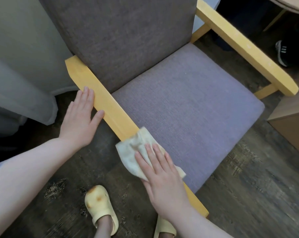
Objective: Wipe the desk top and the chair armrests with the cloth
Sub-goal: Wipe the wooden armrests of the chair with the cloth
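Observation:
A chair with a grey-purple cushion point(188, 103) and yellow wooden frame fills the view. Its near armrest point(102, 98) runs from upper left to lower right. My right hand point(164, 179) lies flat on a pale yellow cloth point(136, 152), pressing it onto the lower part of this armrest. My left hand point(80, 117) rests with fingers spread against the armrest's outer edge, farther up, holding nothing. The far armrest point(245, 47) is bare at the upper right. A rounded desk edge point(289, 4) shows in the top right corner.
Grey curtain fabric point(21, 66) hangs left of the chair. A wooden cabinet point(293, 121) stands at the right edge, a black shoe point(282, 54) behind the far armrest. My feet in yellow slippers point(99, 206) stand on the dark wood floor below.

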Action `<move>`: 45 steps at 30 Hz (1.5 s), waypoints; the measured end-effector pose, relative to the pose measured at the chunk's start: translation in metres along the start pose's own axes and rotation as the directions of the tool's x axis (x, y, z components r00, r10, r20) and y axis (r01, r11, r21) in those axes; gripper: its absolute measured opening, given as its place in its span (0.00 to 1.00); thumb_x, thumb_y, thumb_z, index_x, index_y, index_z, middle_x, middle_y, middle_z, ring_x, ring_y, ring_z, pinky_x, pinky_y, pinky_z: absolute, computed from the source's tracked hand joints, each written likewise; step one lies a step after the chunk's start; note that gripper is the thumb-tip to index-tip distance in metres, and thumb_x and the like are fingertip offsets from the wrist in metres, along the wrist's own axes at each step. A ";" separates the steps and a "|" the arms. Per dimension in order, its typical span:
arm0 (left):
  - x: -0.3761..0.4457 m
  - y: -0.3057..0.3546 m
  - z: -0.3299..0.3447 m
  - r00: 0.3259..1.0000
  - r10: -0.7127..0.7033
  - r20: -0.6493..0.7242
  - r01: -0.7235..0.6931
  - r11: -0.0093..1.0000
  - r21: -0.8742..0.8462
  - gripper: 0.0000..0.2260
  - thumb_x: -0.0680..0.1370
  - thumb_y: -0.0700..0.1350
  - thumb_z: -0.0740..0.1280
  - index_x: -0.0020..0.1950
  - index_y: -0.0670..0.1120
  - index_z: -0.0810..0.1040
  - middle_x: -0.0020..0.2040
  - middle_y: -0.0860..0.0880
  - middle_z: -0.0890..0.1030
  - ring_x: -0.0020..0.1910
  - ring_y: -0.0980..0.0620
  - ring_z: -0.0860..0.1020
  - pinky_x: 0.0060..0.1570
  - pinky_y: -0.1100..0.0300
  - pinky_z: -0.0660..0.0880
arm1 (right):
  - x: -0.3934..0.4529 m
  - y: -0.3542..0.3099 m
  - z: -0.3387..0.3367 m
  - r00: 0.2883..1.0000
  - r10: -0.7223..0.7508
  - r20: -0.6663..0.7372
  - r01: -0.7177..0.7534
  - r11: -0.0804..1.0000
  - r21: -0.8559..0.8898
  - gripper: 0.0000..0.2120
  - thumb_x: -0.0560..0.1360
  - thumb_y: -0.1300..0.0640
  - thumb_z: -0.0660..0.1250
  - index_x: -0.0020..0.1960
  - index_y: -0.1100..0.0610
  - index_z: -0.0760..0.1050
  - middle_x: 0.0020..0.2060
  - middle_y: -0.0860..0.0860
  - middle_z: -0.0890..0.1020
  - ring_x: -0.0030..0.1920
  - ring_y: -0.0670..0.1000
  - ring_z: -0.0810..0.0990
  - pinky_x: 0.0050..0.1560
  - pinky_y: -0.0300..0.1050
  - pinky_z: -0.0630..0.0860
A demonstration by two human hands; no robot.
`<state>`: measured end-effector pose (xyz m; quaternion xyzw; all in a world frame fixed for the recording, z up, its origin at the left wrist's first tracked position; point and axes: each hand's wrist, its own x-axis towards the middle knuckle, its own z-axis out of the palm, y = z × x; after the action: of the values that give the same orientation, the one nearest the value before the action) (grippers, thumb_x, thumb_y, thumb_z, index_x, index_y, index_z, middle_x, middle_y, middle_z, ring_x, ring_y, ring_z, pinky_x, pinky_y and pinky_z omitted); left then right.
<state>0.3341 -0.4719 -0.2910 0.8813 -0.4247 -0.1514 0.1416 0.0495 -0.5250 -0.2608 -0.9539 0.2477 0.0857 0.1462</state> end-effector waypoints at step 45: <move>0.003 0.077 0.001 0.988 -0.048 0.149 0.033 0.994 0.100 0.29 0.80 0.55 0.48 0.77 0.46 0.43 0.78 0.46 0.43 0.76 0.48 0.43 0.74 0.49 0.48 | -0.093 0.051 0.019 0.952 -0.034 -0.303 0.050 0.998 0.045 0.21 0.75 0.38 0.61 0.67 0.38 0.68 0.70 0.46 0.69 0.72 0.49 0.66 0.61 0.45 0.70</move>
<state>0.2811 -0.5202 -0.2636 0.8816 -0.4230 -0.1998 0.0630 -0.0582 -0.5195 -0.2687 -0.9567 0.2490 -0.0707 0.1329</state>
